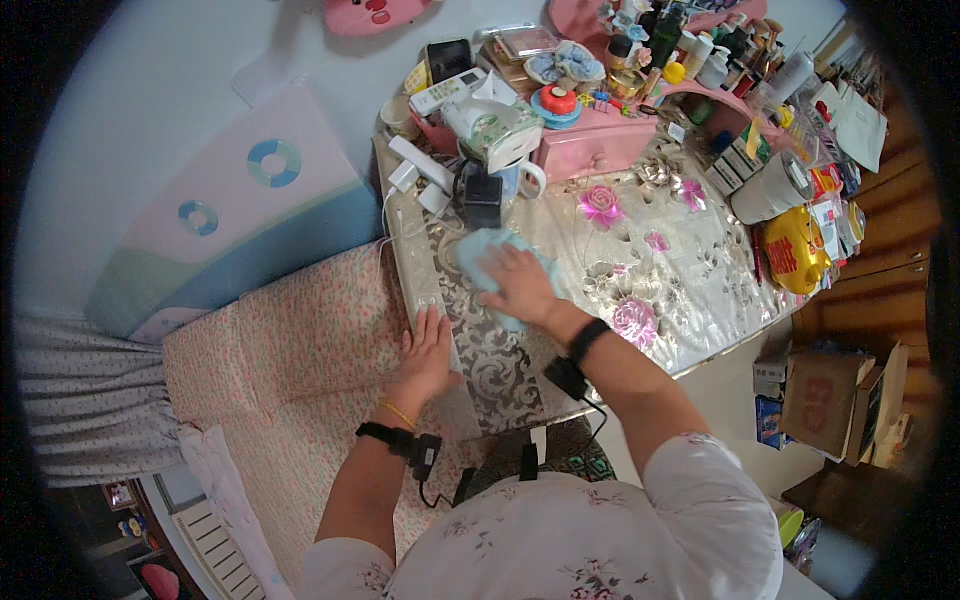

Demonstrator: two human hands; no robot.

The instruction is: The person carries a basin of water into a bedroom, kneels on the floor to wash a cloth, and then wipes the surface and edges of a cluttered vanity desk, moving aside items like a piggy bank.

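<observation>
A light blue cloth point(480, 251) lies bunched on a desk point(555, 262) covered with a clear, flower-patterned tablecloth. Pressing down on it from above is my right hand point(521, 285), its fingers blurred, so part of the cloth is hidden. My left hand point(427, 356) rests palm down on the desk's left edge with fingers spread and nothing in it. Just beyond the cloth stands a small black box-shaped device point(482, 196). A white power strip point(421, 163) with plugged-in chargers and cables sits to its left.
A tissue pack point(495, 124), a mug point(532, 180) and a pink drawer box point(596, 150) stand at the back. Along the right side are a white canister point(772, 187) and a gold piggy bank point(795, 251). A bed point(300, 352) adjoins the left edge; cardboard boxes point(825, 401) stand at right.
</observation>
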